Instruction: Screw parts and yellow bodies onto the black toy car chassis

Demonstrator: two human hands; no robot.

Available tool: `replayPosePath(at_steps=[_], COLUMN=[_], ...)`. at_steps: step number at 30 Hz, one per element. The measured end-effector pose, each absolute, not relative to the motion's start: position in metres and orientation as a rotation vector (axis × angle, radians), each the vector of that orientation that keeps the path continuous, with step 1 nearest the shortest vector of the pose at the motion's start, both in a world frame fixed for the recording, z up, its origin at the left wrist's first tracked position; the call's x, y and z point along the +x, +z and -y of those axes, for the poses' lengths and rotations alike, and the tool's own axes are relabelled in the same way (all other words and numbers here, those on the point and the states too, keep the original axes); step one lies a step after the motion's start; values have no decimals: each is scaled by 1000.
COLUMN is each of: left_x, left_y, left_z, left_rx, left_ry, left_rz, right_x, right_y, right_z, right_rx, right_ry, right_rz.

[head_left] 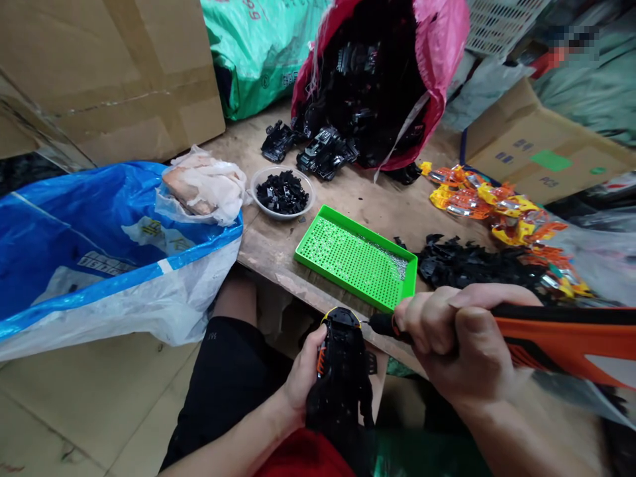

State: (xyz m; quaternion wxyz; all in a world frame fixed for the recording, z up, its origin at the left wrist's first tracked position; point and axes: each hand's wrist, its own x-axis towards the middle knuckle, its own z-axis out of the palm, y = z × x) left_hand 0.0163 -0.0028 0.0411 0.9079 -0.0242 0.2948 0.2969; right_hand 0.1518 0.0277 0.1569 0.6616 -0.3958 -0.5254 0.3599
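A black toy car body with orange and yellow parts is gripped in my left hand, low in front of the table edge. My right hand is wrapped round an orange and black electric screwdriver. Its thin tip points left and meets or nearly meets the yellow-edged end of the toy car; whether it touches a screw I cannot tell. Just beyond both hands, a green perforated tray holds many small silvery screws, heaped toward its right end.
A bowl of small black parts stands behind the tray. A pink sack spills black car bodies. Black pieces and orange-yellow shells lie at right. A blue-lined sack sits left, below a cardboard box.
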Motion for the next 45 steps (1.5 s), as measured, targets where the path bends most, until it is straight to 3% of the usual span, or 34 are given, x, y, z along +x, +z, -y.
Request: replayPosePath(at_steps=[45], left_x=[12], left_y=[42], left_z=[0], left_rx=[61], left_ry=[653], left_rz=[-720], right_x=[142], right_y=[132], right_z=[-42], right_rx=[-923], right_ry=[945], right_rz=[1119])
